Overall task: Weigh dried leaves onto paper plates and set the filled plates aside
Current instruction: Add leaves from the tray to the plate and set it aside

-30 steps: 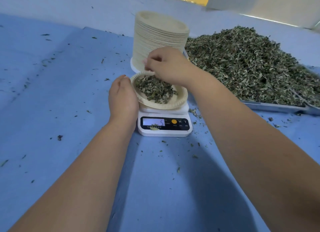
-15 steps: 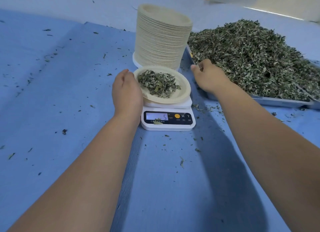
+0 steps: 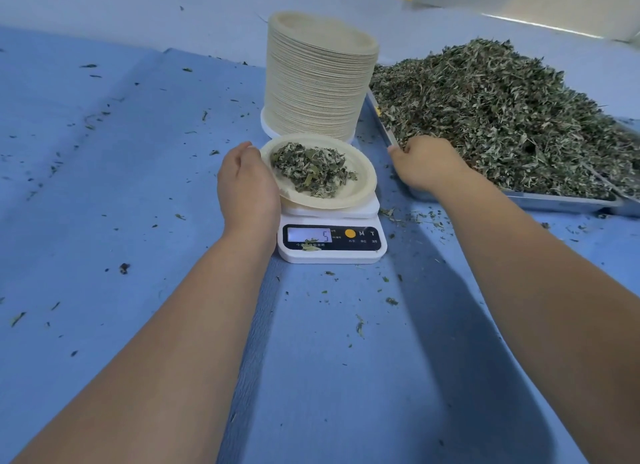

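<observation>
Now | paper plate (image 3: pixel 364 183) face-up on scale (image 3: pixel 331 253) | left hand (image 3: pixel 247 186) grips rim

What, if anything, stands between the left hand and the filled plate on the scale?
Nothing visible. The left hand lies against the left rim of the filled plate, no gap showing; the plate sits on the scale. The fingertips are hidden.

both bare forearms reach from the bottom corners up to mid-frame. left hand (image 3: pixel 247 183) stands on edge, fingers curled round the plate (image 3: pixel 366 183) rim. right hand (image 3: pixel 427 163), knuckles up, fingertips curled out of sight
</observation>
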